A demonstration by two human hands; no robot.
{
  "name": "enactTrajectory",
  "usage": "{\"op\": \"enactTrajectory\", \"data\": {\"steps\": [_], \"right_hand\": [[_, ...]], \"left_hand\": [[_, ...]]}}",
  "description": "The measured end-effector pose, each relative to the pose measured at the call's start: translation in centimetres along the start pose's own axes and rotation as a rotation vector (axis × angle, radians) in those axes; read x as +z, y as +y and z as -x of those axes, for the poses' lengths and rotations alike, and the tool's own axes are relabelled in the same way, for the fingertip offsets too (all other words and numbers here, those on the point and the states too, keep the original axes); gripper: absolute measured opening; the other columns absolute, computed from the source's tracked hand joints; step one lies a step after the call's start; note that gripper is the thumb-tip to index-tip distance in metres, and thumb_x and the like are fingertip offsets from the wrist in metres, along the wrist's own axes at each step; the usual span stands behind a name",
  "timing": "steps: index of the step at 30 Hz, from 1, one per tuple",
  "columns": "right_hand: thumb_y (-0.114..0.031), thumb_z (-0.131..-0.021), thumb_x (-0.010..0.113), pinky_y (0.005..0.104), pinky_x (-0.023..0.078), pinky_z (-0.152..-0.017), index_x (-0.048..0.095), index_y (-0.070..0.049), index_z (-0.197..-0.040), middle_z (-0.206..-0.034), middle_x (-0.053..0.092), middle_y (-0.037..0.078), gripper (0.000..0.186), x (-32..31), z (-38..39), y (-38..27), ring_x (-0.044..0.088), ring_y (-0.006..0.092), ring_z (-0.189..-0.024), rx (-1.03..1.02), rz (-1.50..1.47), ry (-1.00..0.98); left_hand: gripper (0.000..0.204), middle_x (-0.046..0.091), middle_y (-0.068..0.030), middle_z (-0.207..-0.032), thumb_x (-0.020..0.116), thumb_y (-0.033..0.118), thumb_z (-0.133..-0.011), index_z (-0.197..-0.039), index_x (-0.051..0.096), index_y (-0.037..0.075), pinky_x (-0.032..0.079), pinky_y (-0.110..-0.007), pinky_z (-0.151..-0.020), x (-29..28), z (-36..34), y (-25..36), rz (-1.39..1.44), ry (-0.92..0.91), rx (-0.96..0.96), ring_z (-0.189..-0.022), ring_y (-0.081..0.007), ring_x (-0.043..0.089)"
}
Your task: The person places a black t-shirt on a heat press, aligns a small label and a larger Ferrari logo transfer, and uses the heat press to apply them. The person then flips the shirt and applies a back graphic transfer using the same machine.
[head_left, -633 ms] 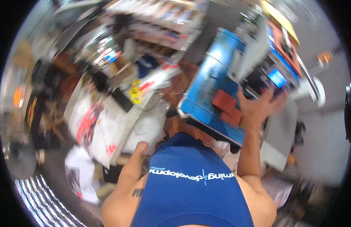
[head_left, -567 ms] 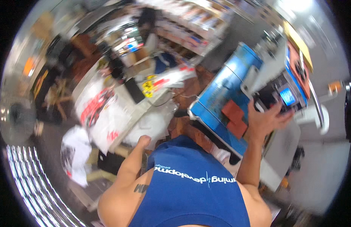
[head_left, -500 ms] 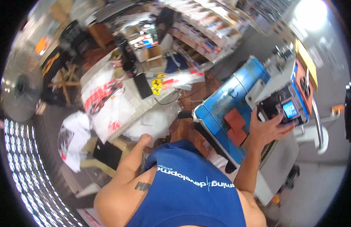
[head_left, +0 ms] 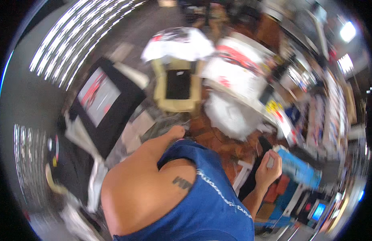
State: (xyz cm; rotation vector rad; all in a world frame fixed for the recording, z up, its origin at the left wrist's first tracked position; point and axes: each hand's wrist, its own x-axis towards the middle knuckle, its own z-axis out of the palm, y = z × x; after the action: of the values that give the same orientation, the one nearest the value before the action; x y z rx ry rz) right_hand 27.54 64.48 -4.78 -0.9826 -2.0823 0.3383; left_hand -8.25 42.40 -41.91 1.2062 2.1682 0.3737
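Observation:
My right hand is lifted beside the blue-covered machine bed, its fingers curled closed. A small pale patch shows at the fingers; blur hides whether it is a held thing. Reddish-brown pads lie on the blue surface by my right wrist. My left arm is bent in front of me, and only a small end part of my left hand shows, its fingers hidden. Nearest to it is a cream chair with a black pad on it.
A white printed shirt drapes over the chair's back. On the left lies a black shirt with a red car print. A table with a white printed shirt stands ahead; a white plastic bag sits below it. The machine's lit screen is lower right.
My view has swung left, bringing the black shirt into sight. My right hand has come away from the machine's control box, and its fingers have curled.

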Motion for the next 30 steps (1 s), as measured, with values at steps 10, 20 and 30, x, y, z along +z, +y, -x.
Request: {"op": "enactTrajectory", "data": {"steps": [10, 20, 30], "right_hand": [[-0.008, -0.088, 0.075, 0.0466, 0.055, -0.08, 0.07, -0.002, -0.094, -0.094, 0.073, 0.017, 0.01, 22.2, -0.3, -15.8, 0.07, 0.0389, -0.089, -0.537, -0.292, -0.758], [-0.014, -0.09, 0.068, 0.0434, 0.055, -0.087, 0.07, -0.005, -0.103, -0.102, 0.069, 0.013, 0.015, 51.4, 16.3, -45.6, 0.066, 0.0338, -0.101, -1.321, -0.531, -1.258], [-0.007, -0.09, 0.063, 0.0423, 0.056, -0.088, 0.067, -0.006, -0.124, -0.106, 0.07, 0.012, 0.034, 59.0, 24.0, -51.8, 0.068, 0.0303, -0.103, -1.841, -0.506, -1.212]], "left_hand": [[0.016, 0.074, -0.0168, -0.108, 0.066, 0.005, -0.084, -0.096, 0.076, 0.006, 0.053, -0.05, -0.096, -16.8, 19.2, -17.7, 0.122, 1.202, -0.561, -0.104, -0.0409, 0.066], [0.063, 0.036, -0.0144, -0.167, 0.062, 0.028, -0.099, -0.158, 0.045, 0.011, 0.017, -0.058, -0.128, -10.2, 32.2, -22.1, -0.005, 1.014, -1.082, -0.157, -0.0383, 0.028], [0.044, 0.057, -0.0142, -0.143, 0.07, 0.012, -0.088, -0.131, 0.064, 0.007, 0.025, -0.06, -0.125, -13.9, 33.3, -25.1, 0.1, 1.294, -1.03, -0.145, -0.0355, 0.045]]}}
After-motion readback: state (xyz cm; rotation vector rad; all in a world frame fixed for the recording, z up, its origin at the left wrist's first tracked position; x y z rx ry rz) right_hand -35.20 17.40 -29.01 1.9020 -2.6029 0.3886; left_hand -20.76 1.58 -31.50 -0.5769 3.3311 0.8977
